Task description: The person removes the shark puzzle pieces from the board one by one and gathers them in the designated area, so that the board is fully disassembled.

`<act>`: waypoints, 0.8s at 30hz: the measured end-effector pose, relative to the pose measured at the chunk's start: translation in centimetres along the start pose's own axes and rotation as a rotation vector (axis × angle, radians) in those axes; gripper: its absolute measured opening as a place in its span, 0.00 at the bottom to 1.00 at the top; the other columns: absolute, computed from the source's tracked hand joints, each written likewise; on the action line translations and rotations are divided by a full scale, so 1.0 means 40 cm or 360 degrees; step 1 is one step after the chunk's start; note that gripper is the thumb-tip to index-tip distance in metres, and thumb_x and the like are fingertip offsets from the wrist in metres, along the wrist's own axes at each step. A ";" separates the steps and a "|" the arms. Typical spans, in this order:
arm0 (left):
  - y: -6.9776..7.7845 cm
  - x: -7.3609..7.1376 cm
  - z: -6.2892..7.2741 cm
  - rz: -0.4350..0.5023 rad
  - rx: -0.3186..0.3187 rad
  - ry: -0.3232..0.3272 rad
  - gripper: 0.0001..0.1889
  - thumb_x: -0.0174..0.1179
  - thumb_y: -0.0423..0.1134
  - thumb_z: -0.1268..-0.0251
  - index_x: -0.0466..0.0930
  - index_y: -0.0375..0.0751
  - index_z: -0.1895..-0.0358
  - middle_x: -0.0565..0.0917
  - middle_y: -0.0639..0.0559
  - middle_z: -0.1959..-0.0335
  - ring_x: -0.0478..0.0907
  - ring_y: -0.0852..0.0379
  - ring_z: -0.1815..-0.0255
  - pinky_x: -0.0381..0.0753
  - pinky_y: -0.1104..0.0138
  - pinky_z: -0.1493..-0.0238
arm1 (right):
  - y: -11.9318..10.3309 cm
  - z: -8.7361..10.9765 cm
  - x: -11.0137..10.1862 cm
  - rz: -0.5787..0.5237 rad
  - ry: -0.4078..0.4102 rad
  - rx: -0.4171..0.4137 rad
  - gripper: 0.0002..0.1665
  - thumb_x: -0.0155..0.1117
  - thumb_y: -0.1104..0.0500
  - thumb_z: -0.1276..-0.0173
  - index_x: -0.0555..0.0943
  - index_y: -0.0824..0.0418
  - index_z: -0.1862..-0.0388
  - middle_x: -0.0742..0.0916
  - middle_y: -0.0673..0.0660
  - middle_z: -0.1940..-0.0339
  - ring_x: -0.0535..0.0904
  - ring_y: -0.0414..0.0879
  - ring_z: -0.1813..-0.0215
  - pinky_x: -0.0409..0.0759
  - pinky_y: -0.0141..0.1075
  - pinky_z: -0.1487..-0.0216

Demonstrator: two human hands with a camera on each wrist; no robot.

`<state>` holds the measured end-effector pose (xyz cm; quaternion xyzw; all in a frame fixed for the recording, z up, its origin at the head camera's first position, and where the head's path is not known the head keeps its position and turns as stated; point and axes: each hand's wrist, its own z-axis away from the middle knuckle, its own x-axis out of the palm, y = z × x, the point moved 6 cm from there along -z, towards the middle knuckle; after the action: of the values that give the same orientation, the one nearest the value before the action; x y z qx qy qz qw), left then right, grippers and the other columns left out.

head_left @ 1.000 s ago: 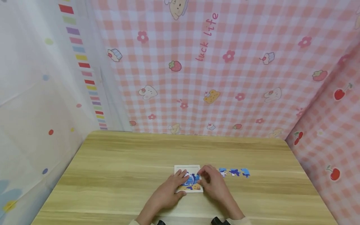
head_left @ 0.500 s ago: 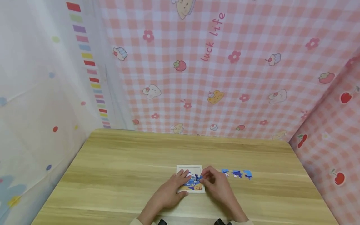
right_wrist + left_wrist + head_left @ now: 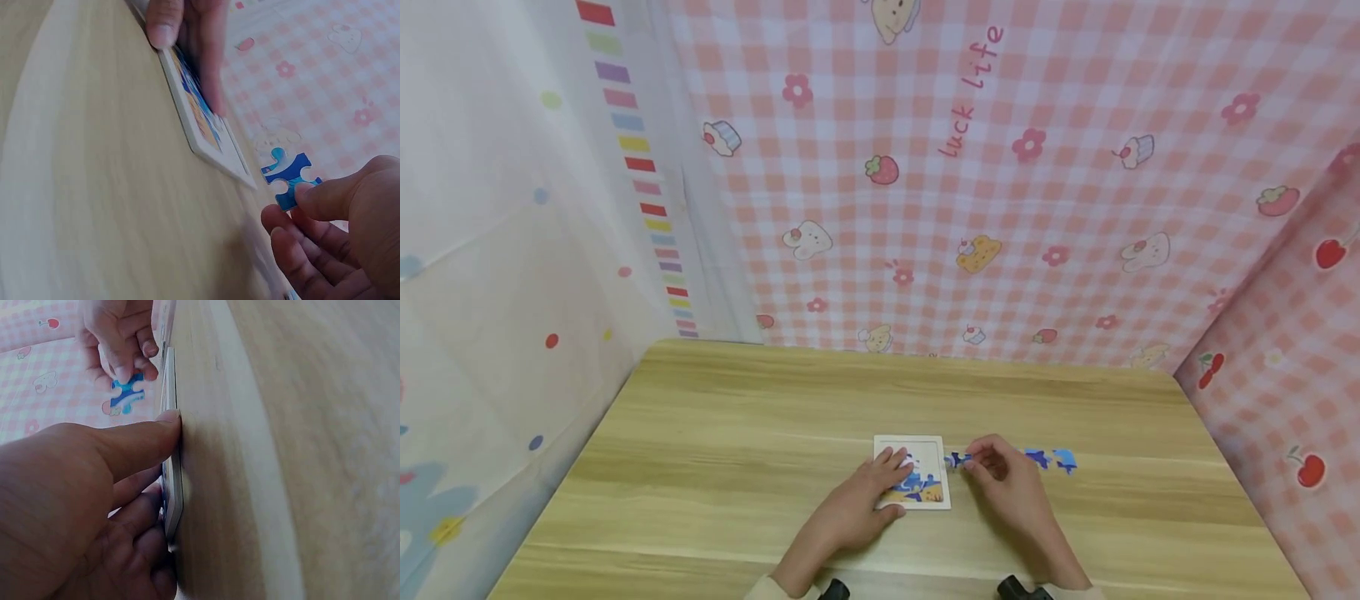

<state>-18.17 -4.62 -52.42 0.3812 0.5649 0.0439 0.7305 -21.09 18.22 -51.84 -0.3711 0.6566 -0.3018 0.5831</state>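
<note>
A white-framed puzzle board (image 3: 946, 475) lies on the table, its lower part filled with blue and sandy pieces and its upper part bare. My left hand (image 3: 865, 500) rests on the board's left side, fingers spread over the picture and thumb at the near edge. Between thumb and fingertips my right hand (image 3: 1011, 479) pinches a blue puzzle piece (image 3: 289, 178), lifted just right of the board. In the left wrist view the same puzzle piece (image 3: 127, 394) shows beyond the board's edge. Farther right lie loose puzzle pieces (image 3: 1064, 461), partly behind the right hand.
The wooden table (image 3: 737, 433) reaches back to a pink checked cloth (image 3: 917, 208). A white dotted cloth (image 3: 497, 250) hangs at the left, and another checked cloth (image 3: 1285, 400) closes off the right side.
My right hand has moved right, away from the board's edge, with the puzzle piece now visible in its pinch. The left hand stays on the board.
</note>
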 end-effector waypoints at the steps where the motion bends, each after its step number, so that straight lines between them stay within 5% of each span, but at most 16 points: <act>1: 0.000 0.000 0.000 0.0001 -0.0002 -0.0001 0.31 0.61 0.42 0.27 0.67 0.47 0.22 0.59 0.52 0.17 0.53 0.47 0.15 0.55 0.49 0.16 | 0.006 0.000 -0.009 0.0001 0.0010 0.0011 0.09 0.72 0.65 0.33 0.84 0.53 0.59 0.87 0.50 0.66 0.82 0.36 0.65 0.83 0.26 0.62; 24: -0.004 0.001 -0.002 0.0006 0.0001 -0.0003 0.31 0.62 0.43 0.27 0.67 0.46 0.23 0.59 0.52 0.17 0.53 0.48 0.15 0.55 0.49 0.16 | 0.120 0.063 -0.210 -0.0038 0.0168 0.0256 0.13 0.70 0.61 0.30 0.83 0.63 0.49 0.89 0.58 0.59 0.84 0.33 0.63 0.85 0.26 0.62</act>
<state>-18.30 -4.67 -52.56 0.3825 0.5635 0.0448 0.7309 -18.85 27.97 -51.61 -0.3143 0.6556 -0.3796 0.5721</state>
